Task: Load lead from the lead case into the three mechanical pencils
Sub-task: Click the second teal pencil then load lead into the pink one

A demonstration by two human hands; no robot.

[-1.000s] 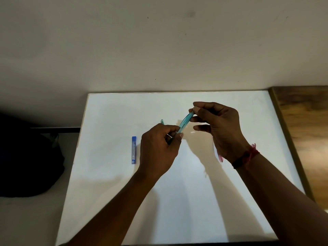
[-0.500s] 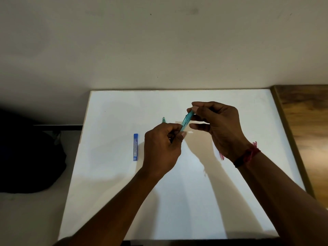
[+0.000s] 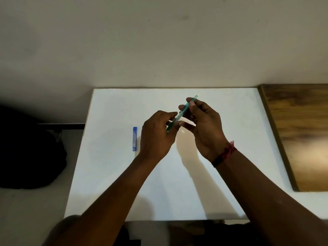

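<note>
A teal mechanical pencil (image 3: pixel 184 108) is held slanted above the white table (image 3: pixel 177 183), its upper end pointing up and to the right. My right hand (image 3: pixel 205 130) grips the pencil's upper part, and the top end sticks out past the fingers. My left hand (image 3: pixel 157 135) pinches the lower end between thumb and fingers. The blue lead case (image 3: pixel 134 139) lies flat on the table, just left of my left hand, untouched. No other pencil shows; my hands cover part of the table.
A small pale bit (image 3: pixel 182 131) lies on the table under my hands. A wooden surface (image 3: pixel 301 135) adjoins the table on the right. A dark bag (image 3: pixel 30 157) sits on the floor at the left. A plain wall rises behind.
My right hand has slid down the teal pencil, so its top end now shows beyond the fingers. The green pencil tip seen behind my left hand is no longer visible.
</note>
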